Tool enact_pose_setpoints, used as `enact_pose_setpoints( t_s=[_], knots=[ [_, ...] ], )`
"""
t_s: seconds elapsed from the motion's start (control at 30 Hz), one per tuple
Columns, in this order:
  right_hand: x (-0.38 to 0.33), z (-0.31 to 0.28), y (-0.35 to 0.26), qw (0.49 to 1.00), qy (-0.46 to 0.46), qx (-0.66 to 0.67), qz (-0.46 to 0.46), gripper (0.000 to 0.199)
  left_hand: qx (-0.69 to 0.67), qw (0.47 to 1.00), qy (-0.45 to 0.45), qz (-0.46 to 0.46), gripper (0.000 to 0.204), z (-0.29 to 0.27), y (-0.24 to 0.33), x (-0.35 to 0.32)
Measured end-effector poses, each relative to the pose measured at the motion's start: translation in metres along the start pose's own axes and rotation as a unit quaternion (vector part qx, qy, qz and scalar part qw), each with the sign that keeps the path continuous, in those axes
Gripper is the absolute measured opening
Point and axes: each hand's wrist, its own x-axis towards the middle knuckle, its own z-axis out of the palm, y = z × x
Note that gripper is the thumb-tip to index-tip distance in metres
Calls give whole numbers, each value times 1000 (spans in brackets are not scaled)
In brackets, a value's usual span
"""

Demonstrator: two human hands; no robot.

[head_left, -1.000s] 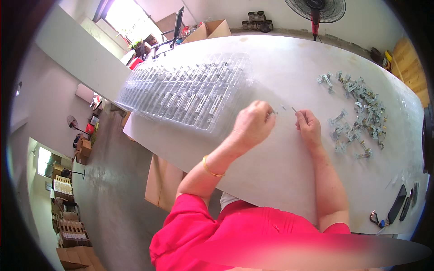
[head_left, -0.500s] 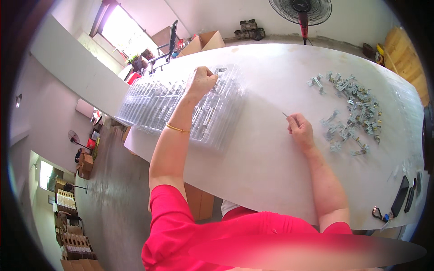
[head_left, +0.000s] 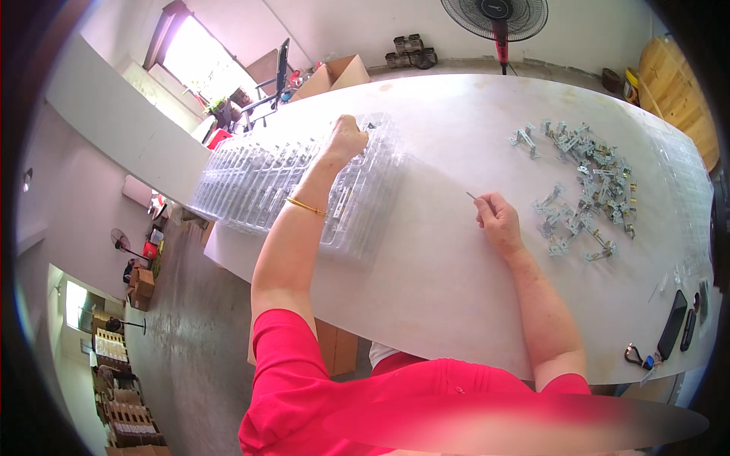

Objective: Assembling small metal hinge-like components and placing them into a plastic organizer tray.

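Note:
My left hand (head_left: 348, 138) reaches out over a clear plastic compartment tray (head_left: 258, 186) on the left of the white table (head_left: 449, 273), its fingers bent down onto a far slot; whether a part is still in them I cannot tell. A thin gold bangle sits on that wrist. My right hand (head_left: 498, 223) rests on the table in the middle and pinches a thin metal pin (head_left: 472, 197) that sticks out to the upper left. A heap of small metal parts (head_left: 582, 182) lies just right of that hand.
A dark phone (head_left: 672, 324), a second dark device and a key ring (head_left: 637, 357) lie at the table's right front. More clear trays run along the right rim. A standing fan (head_left: 495, 17), cardboard boxes and a wooden spool stand beyond the table.
My left hand left the right hand, swung out to the far part of the clear tray and stays there. My right hand has stayed put with the pin.

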Motion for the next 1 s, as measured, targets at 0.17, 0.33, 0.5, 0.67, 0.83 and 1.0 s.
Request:
enact_pose_setpoints(
  t_s=[0.17, 0.33, 0.5, 0.67, 0.83, 1.0],
  knots=[
    [0, 1, 1, 1000, 0, -3, -1, 15, 20, 1000, 6, -11, 27, 3, 1, 2],
    [-1, 1, -2, 1000, -1, -1, 5, 15, 24, 999, -20, -15, 30, 4, 2, 1],
    [0, 1, 2, 1000, -4, 4, 4, 15, 71, 997, -32, -5, 33, -8, 19, -19],
    [-2, 2, -1, 1000, 7, 7, 4, 15, 84, 986, 35, 139, 24, -21, 91, -96],
    [2, -6, 2, 996, 11, 84, 25, 15, -187, 961, 41, 199, 16, 29, 135, -159],
    [4, -2, -1, 989, -11, 147, 18, 13, -344, 938, 19, 44, 19, 112, 119, -156]
  ],
)
